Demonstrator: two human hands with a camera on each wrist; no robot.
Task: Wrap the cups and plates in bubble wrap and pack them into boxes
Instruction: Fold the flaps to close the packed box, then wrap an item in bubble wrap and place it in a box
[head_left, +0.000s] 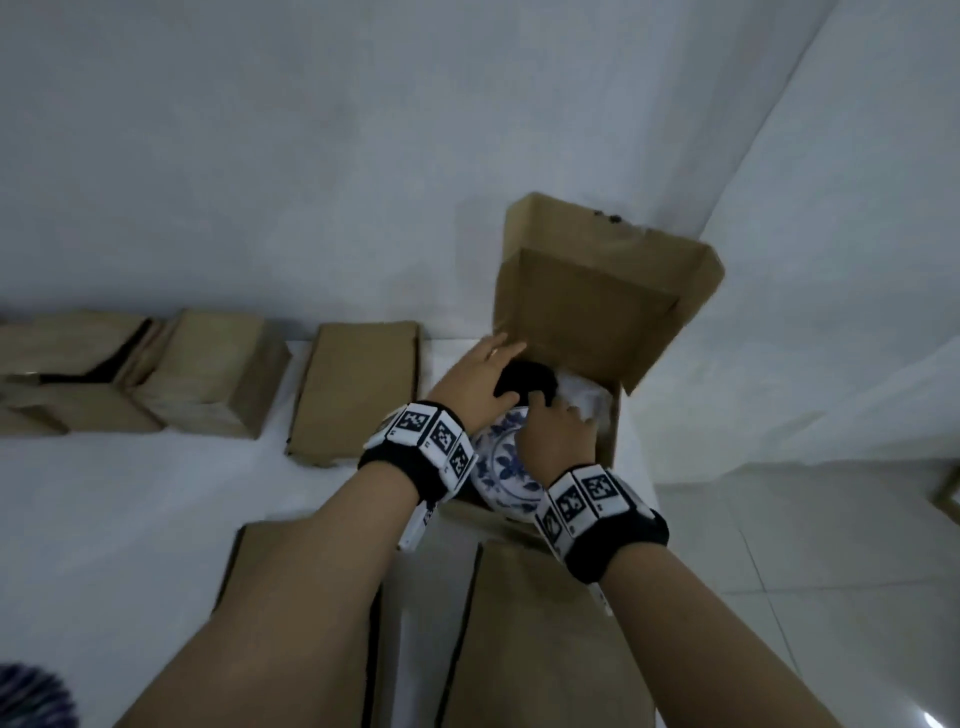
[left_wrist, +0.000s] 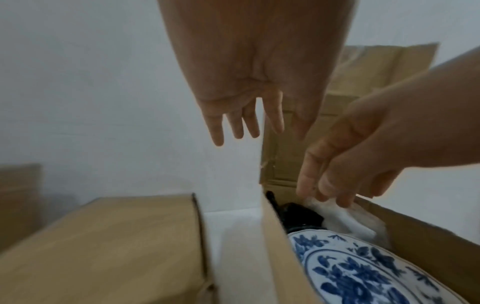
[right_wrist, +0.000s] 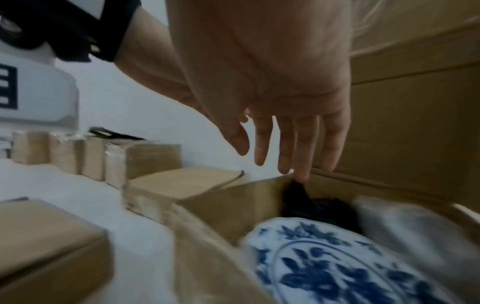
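Note:
An open cardboard box (head_left: 587, 312) stands at the table's right end with its lid up. Inside it lies a blue-and-white plate (head_left: 501, 467) (left_wrist: 358, 271) (right_wrist: 324, 263). Behind the plate are a black object (head_left: 524, 382) (left_wrist: 301, 218) (right_wrist: 319, 209) and crumpled white wrap (head_left: 587, 400) (left_wrist: 348, 220) (right_wrist: 405, 226). My left hand (head_left: 478, 374) (left_wrist: 246, 123) hovers over the box's left wall (left_wrist: 278, 257), fingers straight, holding nothing. My right hand (head_left: 558, 431) (right_wrist: 285, 148) reaches down into the box. Its fingertips (left_wrist: 337, 197) touch the white wrap.
Several closed cardboard boxes line the back of the white table (head_left: 130, 493), one (head_left: 358, 384) just left of the open box and others (head_left: 208, 374) further left. Two more boxes (head_left: 540, 639) lie near me under my forearms. Tiled floor (head_left: 779, 545) shows past the table's right edge.

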